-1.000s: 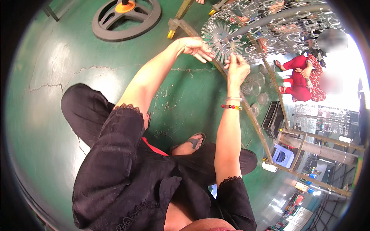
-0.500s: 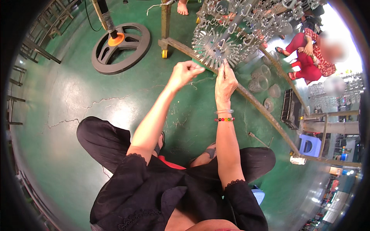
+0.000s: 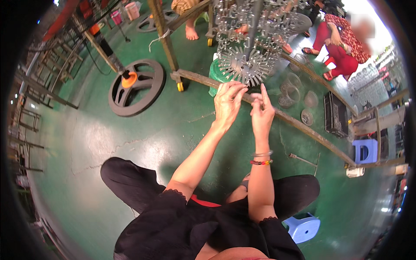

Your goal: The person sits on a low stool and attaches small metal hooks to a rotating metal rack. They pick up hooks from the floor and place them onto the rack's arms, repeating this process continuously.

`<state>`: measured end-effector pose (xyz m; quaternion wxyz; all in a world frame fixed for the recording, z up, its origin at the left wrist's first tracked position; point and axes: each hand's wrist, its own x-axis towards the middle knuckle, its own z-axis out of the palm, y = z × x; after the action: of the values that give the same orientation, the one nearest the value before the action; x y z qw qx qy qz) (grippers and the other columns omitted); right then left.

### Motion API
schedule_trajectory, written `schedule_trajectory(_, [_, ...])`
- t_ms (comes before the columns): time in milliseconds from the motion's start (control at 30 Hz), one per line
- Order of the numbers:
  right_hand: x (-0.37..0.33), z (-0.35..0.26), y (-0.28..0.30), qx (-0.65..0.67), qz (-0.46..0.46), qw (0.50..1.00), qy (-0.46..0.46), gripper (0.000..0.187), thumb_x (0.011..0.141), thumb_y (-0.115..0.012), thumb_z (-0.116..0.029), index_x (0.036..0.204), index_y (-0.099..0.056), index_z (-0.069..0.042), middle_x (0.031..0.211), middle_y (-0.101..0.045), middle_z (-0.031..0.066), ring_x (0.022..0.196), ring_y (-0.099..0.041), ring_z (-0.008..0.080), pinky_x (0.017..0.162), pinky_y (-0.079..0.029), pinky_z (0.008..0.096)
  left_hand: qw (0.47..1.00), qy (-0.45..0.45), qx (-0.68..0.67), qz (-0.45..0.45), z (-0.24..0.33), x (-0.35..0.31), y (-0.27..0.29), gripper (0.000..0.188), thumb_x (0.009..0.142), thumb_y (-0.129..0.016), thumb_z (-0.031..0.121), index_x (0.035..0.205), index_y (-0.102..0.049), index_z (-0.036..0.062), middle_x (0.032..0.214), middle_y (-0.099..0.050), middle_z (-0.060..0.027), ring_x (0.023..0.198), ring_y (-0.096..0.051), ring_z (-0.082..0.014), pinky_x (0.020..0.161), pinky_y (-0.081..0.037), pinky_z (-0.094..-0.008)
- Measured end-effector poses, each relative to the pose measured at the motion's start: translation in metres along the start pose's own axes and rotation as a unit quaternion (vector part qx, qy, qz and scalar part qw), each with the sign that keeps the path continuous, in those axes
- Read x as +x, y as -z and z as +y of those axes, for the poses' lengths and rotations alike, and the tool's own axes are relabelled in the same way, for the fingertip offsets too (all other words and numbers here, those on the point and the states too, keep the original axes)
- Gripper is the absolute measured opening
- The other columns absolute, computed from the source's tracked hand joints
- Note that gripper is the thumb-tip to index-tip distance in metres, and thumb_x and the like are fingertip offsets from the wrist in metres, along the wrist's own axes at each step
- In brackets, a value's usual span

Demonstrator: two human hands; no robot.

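A grey metal disc (image 3: pixel 242 67) with slotted teeth round its rim hangs on an upright rod among many small metal hooks (image 3: pixel 271 32). My left hand (image 3: pixel 226 106) is just below the disc, thumb and fingertips pinched together close to its lower teeth. Whatever lies in that pinch is too small to make out. Beside it, my right hand (image 3: pixel 262 115) points its index finger up toward the disc's lower right edge. Its other fingers are curled, and nothing shows in it.
A rusty frame bar (image 3: pixel 307 132) on casters crosses beyond my hands. Past it stand clear plastic tubs (image 3: pixel 289 93) and a black crate (image 3: pixel 336 113). A heavy round base (image 3: pixel 149 102) is at left, a blue stool (image 3: pixel 303 227) near my right knee. A person (image 3: pixel 346 41) sits at far right.
My left hand has moved right, up to the disc's lower edge. The right index finger has straightened away from its earlier pinch. The whole view has shifted, bringing more of the blue stool into sight.
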<state>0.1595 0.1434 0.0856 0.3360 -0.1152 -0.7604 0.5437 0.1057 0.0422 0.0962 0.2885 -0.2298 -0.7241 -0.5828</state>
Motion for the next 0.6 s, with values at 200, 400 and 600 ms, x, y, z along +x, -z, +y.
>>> schedule_trajectory(200, [0.027, -0.034, -0.01, 0.166, -0.096, 0.981, -0.017, 0.017, 0.085, -0.063, -0.008, 0.099, -0.068, 0.0, 0.086, -0.063, 0.0017, 0.06, -0.048, 0.0036, 0.051, -0.04, 0.0186, 0.999, -0.033, -0.007, -0.024, -0.006, -0.004, 0.007, 0.015, 0.077, -0.066, -0.001, 0.091, -0.067, 0.0021, 0.085, -0.067, -0.0091, 0.077, -0.063, -0.0217, 0.07, -0.049, -0.0316])
schedule_trajectory(400, [0.024, -0.024, 0.016, 0.15, -0.059, 0.986, -0.045, 0.01, 0.083, -0.064, -0.003, 0.091, -0.068, 0.002, 0.075, -0.064, 0.0032, 0.058, -0.052, 0.005, 0.051, -0.043, 0.0196, 0.995, -0.079, 0.014, -0.062, -0.006, -0.018, 0.0, 0.015, 0.077, -0.065, -0.002, 0.091, -0.067, 0.0039, 0.089, -0.067, -0.0087, 0.087, -0.063, -0.0258, 0.086, -0.048, -0.037])
schedule_trajectory(600, [0.032, -0.034, -0.009, 0.096, -0.04, 0.994, 0.041, 0.015, 0.081, -0.067, -0.01, 0.088, -0.068, 0.003, 0.073, -0.066, 0.0044, 0.066, -0.058, 0.0078, 0.059, -0.048, 0.0249, 0.995, -0.074, -0.036, -0.055, 0.014, 0.002, 0.04, 0.014, 0.076, -0.066, -0.005, 0.088, -0.066, 0.0017, 0.084, -0.067, -0.0088, 0.08, -0.063, -0.0216, 0.076, -0.049, -0.0312])
